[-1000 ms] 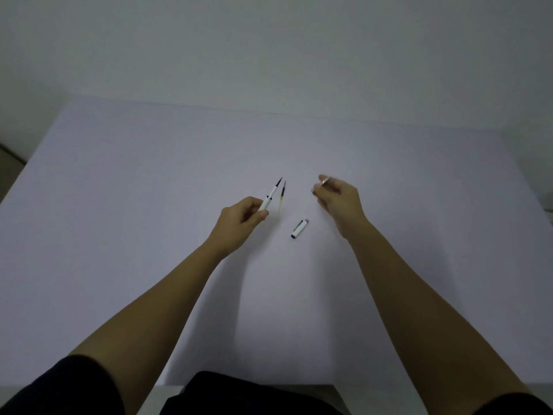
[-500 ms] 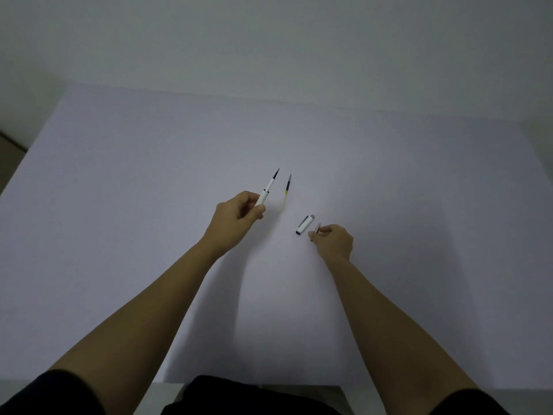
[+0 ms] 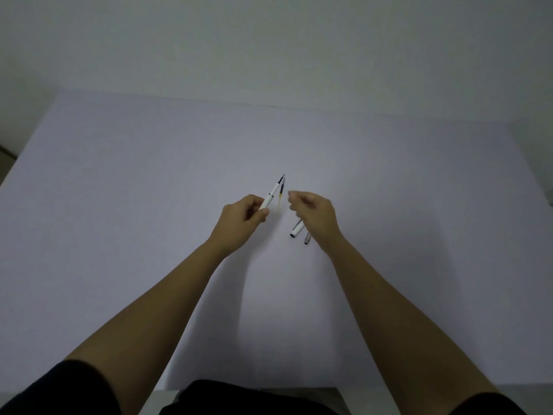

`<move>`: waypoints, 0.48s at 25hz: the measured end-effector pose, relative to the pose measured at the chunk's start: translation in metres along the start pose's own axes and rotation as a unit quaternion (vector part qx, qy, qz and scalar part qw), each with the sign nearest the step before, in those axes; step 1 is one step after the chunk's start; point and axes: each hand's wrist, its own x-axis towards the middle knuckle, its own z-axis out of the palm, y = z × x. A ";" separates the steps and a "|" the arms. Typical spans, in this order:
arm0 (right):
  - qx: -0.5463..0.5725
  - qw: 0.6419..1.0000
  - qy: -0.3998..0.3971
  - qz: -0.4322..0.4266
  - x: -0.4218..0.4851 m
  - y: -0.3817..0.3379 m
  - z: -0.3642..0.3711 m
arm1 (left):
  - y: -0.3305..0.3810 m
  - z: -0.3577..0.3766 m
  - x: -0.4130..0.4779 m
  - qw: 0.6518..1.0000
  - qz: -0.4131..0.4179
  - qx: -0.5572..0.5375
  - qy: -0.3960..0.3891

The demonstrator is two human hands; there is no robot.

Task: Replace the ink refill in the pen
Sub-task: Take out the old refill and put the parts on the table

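My left hand (image 3: 242, 218) grips a white pen barrel (image 3: 268, 199) that points up and to the right, its dark refill tip sticking out. A loose refill (image 3: 281, 191) with a yellow band lies on the table just right of the barrel. My right hand (image 3: 314, 212) hovers to the right of that refill, fingers loosely curled with nothing in them. Below this hand, a white pen cap (image 3: 296, 230) and a small silver tip piece (image 3: 307, 238) lie side by side on the table.
Everything rests on a wide white table (image 3: 119, 235) whose far edge meets a plain wall. The near table edge runs just above my dark clothing at the bottom.
My right hand set the small silver piece down beside the cap, then moved up toward the loose refill. The left hand stayed roughly in place with the barrel.
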 end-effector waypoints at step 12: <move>0.117 0.988 0.101 -0.006 0.053 -0.021 -0.007 | -0.019 -0.005 0.006 0.996 -0.044 0.070 -0.036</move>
